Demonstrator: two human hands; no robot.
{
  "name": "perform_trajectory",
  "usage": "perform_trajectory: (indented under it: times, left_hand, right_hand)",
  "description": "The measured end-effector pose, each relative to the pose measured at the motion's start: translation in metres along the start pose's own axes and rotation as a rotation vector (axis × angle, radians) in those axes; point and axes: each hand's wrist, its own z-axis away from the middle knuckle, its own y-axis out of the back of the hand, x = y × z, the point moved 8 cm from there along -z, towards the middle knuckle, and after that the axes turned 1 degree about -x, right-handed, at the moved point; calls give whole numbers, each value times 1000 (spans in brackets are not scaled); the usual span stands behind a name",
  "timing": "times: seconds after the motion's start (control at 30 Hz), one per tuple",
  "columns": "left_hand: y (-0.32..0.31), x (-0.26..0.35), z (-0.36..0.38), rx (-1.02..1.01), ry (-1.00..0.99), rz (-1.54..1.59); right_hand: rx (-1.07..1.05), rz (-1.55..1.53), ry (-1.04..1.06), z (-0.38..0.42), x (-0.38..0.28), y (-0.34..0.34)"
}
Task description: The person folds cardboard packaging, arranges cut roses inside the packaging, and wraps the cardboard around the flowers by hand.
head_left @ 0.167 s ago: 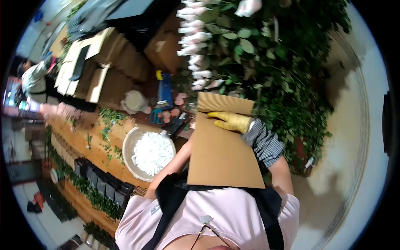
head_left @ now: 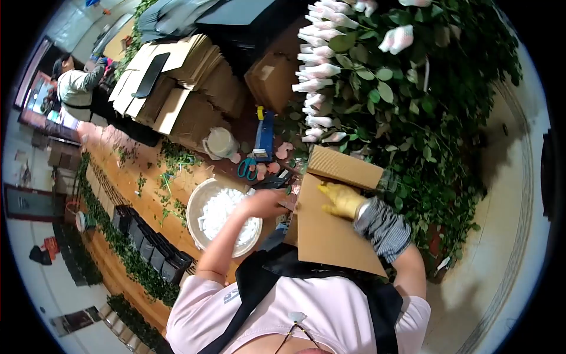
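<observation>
A folded piece of brown cardboard (head_left: 336, 239) lies tilted in front of my chest, with its ribbed flap (head_left: 345, 167) at the far end. In a yellow glove, my right hand (head_left: 344, 201) rests on the cardboard just below the flap, fingers spread. My bare left hand (head_left: 265, 204) is open, its fingers stretched toward the cardboard's left edge; the fingertips are hard to make out. Below and left of that hand stands a round tub (head_left: 194, 215) full of small white pieces (head_left: 221, 213). Beyond my left fingers lie a black tool (head_left: 282, 179) and teal-handled scissors (head_left: 247, 169).
Roses with white-wrapped heads (head_left: 318, 71) and dense leaves (head_left: 413, 100) fill the far right. A blue tape dispenser (head_left: 265, 137), a white bucket (head_left: 220, 143) and stacked cardboard (head_left: 194, 112) stand ahead left. Another person (head_left: 76, 91) is at the far left. Black crates (head_left: 147, 253) line the left floor.
My left hand has come out from behind the cardboard to its left side. The cardboard has turned and shifted right, and my gloved right hand has moved with it. The whole view has swung.
</observation>
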Motion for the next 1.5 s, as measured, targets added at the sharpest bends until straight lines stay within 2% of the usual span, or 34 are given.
perform_trajectory:
  times: [0.03, 0.07, 0.1, 0.13, 0.17, 0.2, 0.27, 0.3, 0.37, 0.5, 0.6, 0.67, 0.73, 0.8, 0.9, 0.93, 0.97, 1.0, 1.03, 1.07, 1.1, 1.13, 1.17, 1.2, 1.23, 1.27, 1.3, 1.33, 1.37, 1.4, 1.43, 1.47, 1.5]
  left_hand:
    - [43, -14, 30, -55, 196, -34]
    - [74, -60, 44, 93, 370, -103]
    - [126, -68, 71, 318, 400, -149]
    - [187, -57, 106, 783, 327, -379]
    - [229, -84, 127, 1009, 422, -282]
    - [265, -90, 149, 1085, 505, -303]
    - [294, -166, 161, 996, 604, -412]
    - [300, -168, 158, 1005, 598, -408]
    - [299, -189, 160, 864, 840, -293]
    - [301, -190, 151, 829, 878, -297]
    - [303, -174, 163, 937, 954, -403]
    - [296, -169, 165, 974, 909, -482]
    - [289, -148, 170, 1095, 838, -645]
    - [286, -138, 177, 1131, 830, -564]
    - [285, -154, 188, 1211, 719, -459]
    - [284, -164, 192, 1190, 769, -433]
    - [280, -163, 196, 1257, 724, -546]
    - [280, -196, 206, 1341, 607, -562]
    - [276, -191, 211, 1372, 670, -475]
    - [270, -196, 211, 1397, 456, -91]
    - [247, -152, 199, 1411, 311, 118]
    - [224, -108, 187, 1418, 169, 329]
    - [198, -91, 165, 1229, 165, 456]
    - [160, -80, 128, 912, 213, 529]
    - [118, -66, 92, 613, 247, 579]
    - [71, -56, 51, 360, 238, 701]
    - [19, -76, 1, 186, 122, 966]
    - [-8, -46, -19, 98, 168, 1172]
    - [-30, -37, -41, 51, 182, 1246]
    - [-52, -36, -63, 0, 199, 1321]
    - [-55, -42, -80, 107, 177, 955]
    - [-57, -48, -93, 209, 153, 586]
    - [-63, -53, -101, 316, 63, 565]
  right_hand:
    - [74, 130, -49, -5, -5, -22]
    - [136, 263, -112, -4, -3, -48]
    - [88, 309, -190, -4, -1, -61]
    - [121, 293, -196, -9, 7, -71]
    - [92, 286, -207, -11, 5, -65]
    - [62, 273, -220, -10, 0, -60]
    - [62, 269, -225, -5, -5, -51]
    - [62, 257, -226, -3, -5, -48]
    - [91, 271, -211, -8, 1, -57]
    - [132, 259, -166, -6, 2, -56]
    - [149, 248, -172, -7, 3, -55]
    - [136, 284, -187, -7, -1, -51]
    - [249, 250, -131, -8, 5, -59]
    - [325, 209, -99, -4, 3, -55]
    - [343, 194, -97, -4, 2, -50]
    - [364, 244, -78, -5, 0, -52]
    - [375, 226, -129, -5, 3, -49]
    - [328, 231, -129, -8, -1, -48]
    - [280, 241, -133, -7, -1, -50]
    - [341, 239, -101, -7, 0, -50]
    - [329, 267, -124, -6, 0, -49]
    - [312, 292, -140, -5, -3, -49]
    - [382, 290, -114, -14, 7, -64]
    - [447, 293, -82, -21, 20, -79]
    - [375, 326, -56, -9, 10, -65]
    - [389, 254, -31, -13, 15, -70]
    - [401, 182, -6, -17, 21, -75]
    - [533, 277, 4, -19, 20, -82]
    - [526, 702, -18, -37, 31, -105]
    - [174, 537, -136, -30, 19, -81]
    - [-155, 377, -296, -10, 3, -55]
    - [480, 252, -132, 6, -1, -33]
    - [596, 165, -153, 3, 8, -37]
